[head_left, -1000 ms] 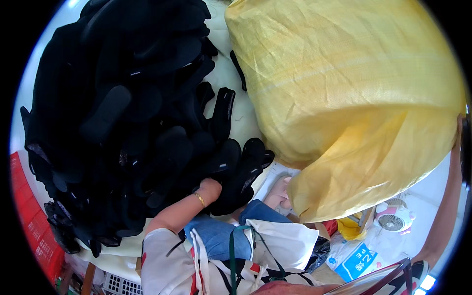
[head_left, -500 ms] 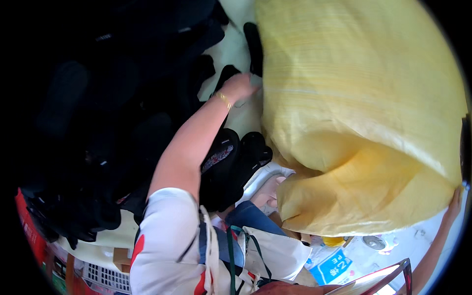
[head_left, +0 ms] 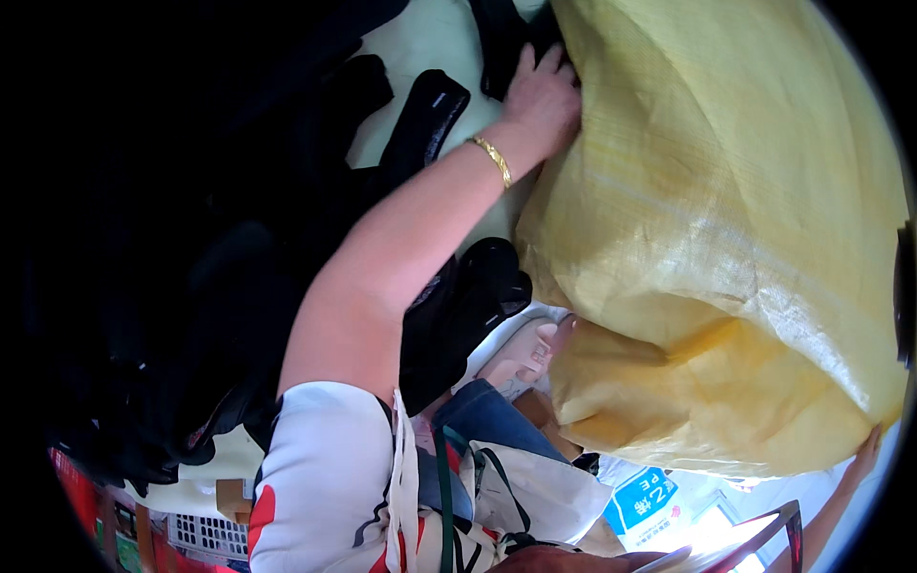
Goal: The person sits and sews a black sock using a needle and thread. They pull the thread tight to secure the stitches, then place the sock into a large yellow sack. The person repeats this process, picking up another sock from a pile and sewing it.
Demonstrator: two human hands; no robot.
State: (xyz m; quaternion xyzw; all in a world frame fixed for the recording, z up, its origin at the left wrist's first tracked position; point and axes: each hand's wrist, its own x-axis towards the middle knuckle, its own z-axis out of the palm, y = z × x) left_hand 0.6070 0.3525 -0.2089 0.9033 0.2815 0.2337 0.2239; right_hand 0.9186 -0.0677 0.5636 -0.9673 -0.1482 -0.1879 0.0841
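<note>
A big yellow woven sack [head_left: 726, 248] fills the right half of the view. My left hand [head_left: 543, 95], with a gold bracelet at the wrist, reaches far up and grips the sack's left edge, beside a black shoe sole [head_left: 425, 119]. A dark heap of black shoe soles [head_left: 191, 286] covers the pale table on the left. More black soles [head_left: 473, 301] lie under my forearm. My right hand [head_left: 864, 454] shows only partly at the lower right rim, its fingers against the sack's bottom corner.
My foot in a sandal [head_left: 525, 349] shows under the sack. A blue and white packet [head_left: 640, 497] lies on the floor below. A red crate [head_left: 72, 477] and a white basket [head_left: 196, 535] stand at the lower left.
My left hand left the soles near my body and moved up and right to the sack's edge. The view has closed in on the sack, and my right hand slid down its right side.
</note>
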